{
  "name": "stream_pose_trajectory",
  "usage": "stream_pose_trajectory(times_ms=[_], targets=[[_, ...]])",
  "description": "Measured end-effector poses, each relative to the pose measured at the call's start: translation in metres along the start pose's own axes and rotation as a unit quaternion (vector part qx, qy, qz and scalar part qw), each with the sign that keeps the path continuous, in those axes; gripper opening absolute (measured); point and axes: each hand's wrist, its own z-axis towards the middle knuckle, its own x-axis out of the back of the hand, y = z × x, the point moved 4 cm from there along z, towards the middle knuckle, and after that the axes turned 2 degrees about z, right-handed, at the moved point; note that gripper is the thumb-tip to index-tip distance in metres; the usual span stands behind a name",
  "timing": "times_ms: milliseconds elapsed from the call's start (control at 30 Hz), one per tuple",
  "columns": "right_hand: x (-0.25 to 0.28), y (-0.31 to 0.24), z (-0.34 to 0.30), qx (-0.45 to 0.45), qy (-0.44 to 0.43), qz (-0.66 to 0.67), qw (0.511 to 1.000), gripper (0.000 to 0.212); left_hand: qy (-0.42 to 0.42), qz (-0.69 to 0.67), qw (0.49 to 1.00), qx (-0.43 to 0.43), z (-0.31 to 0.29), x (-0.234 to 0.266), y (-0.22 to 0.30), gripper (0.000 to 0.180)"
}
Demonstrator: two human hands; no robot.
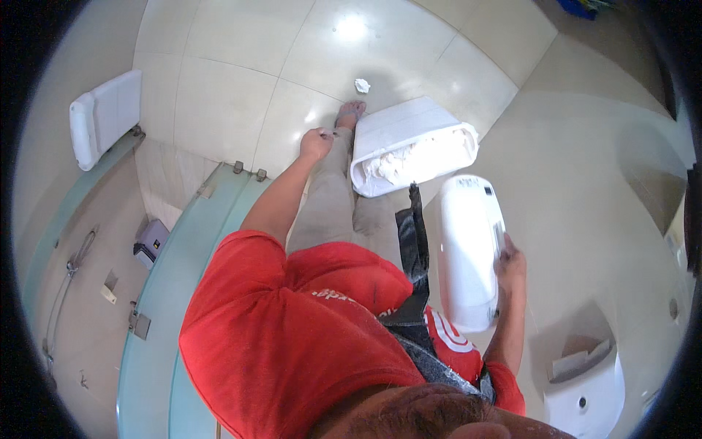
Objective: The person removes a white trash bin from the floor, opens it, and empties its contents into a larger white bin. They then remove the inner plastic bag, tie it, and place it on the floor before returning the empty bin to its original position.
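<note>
A white, long, rounded cover like a bin lid point(468, 252) is on my right, tilted on its side. My right hand point(510, 267) grips its right edge, the fingertips over its face. Ahead of me a white bin point(406, 117) leans with its oval mouth toward me; crumpled white paper point(417, 159) shows inside it. My left hand point(316, 144) hangs beside my leg, left of the bin and apart from it. Its fingers are curled in, and whatever they may hold is hidden. A crumpled white tissue point(362, 85) lies on the floor beyond my bare foot point(350, 113).
A frosted glass partition point(183, 293) with metal hinges runs close on my left, a shower hose point(69, 271) behind it. A white box-like fixture point(106, 121) is at the far left. Another white fixture point(585, 395) is on the wall at lower right. Pale tiles point(234, 36) cover the floor.
</note>
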Motion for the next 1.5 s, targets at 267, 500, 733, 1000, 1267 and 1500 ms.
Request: stream_pose_trajectory(times_ms=[267,500,733,1000,1267,1500], targets=[[-0.08,0.051,0.065,-0.099,-0.045,-0.066,0.992,0.052,0.022,0.191,0.981,-0.001,0.17,-0.053,0.035,0.033],[-0.134,0.092,0.105,-0.116,-0.074,-0.041,0.99,0.05,-0.014,0.302,0.945,-0.127,0.263,-0.108,0.075,0.026],[-0.14,0.086,0.099,-0.183,-0.077,0.018,0.98,0.055,-0.045,0.437,0.871,-0.221,0.298,-0.138,0.082,0.023],[-0.149,0.106,0.094,-0.173,-0.04,0.059,0.982,0.057,0.075,0.316,0.921,-0.217,0.245,-0.096,0.091,0.02],[-0.156,0.096,0.069,-0.136,0.005,0.096,0.986,0.051,0.095,0.102,0.945,-0.297,0.064,0.015,0.216,0.019],[-0.161,0.105,0.067,-0.083,0.044,0.092,0.991,0.049,-0.023,0.176,0.901,-0.395,-0.022,-0.063,0.242,0.025]])
